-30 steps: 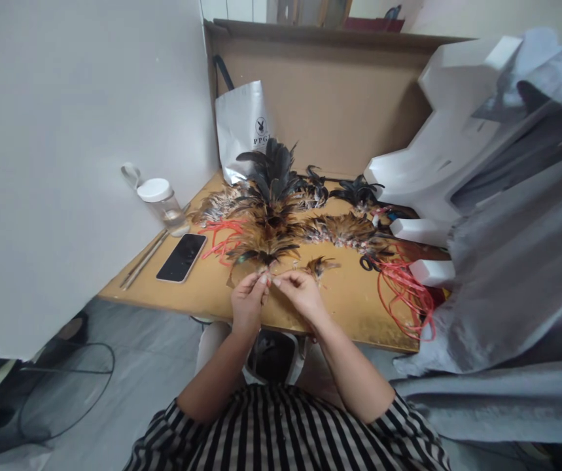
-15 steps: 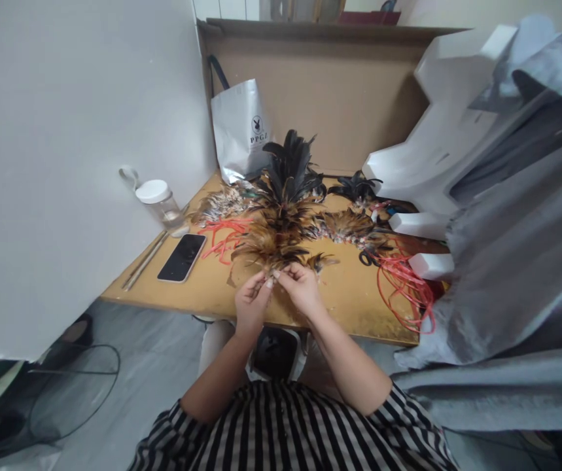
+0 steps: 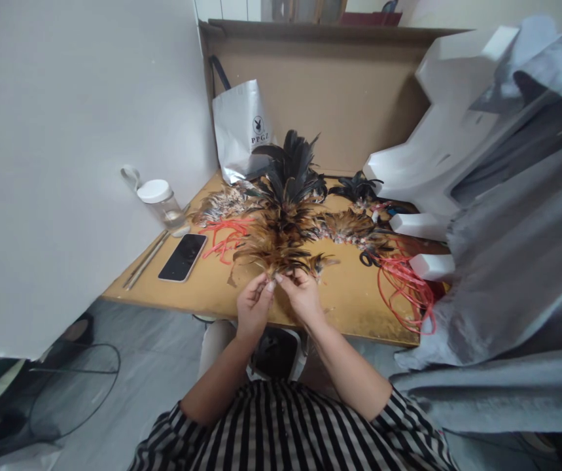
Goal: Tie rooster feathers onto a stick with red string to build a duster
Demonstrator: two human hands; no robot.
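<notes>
At the table's front, my left hand (image 3: 254,302) and my right hand (image 3: 301,296) meet with thumbs and fingers pinched together. Between them is the near end of a brown feather bundle (image 3: 271,252), its quills mostly hidden by my fingertips. Beyond it, brown feathers run back to long black feathers (image 3: 290,167) standing up near the middle. A row of brown feathers (image 3: 344,226) lies to the right, and a mottled feather pile (image 3: 224,203) to the left. A small loose tuft (image 3: 320,263) rests just beside my right hand.
A phone (image 3: 182,258), two thin sticks (image 3: 146,260) and a lidded jar (image 3: 165,204) are at left. Behind stands a silver bag (image 3: 236,131). Red plastic strips (image 3: 405,288), black-handled scissors (image 3: 368,259) and white foam pieces (image 3: 432,267) lie at right, near grey cloth (image 3: 526,248).
My hands stay pinched at the bundle's near end, with only a small shift of the fingers. Some black feather tips now lean further left across the silver bag.
</notes>
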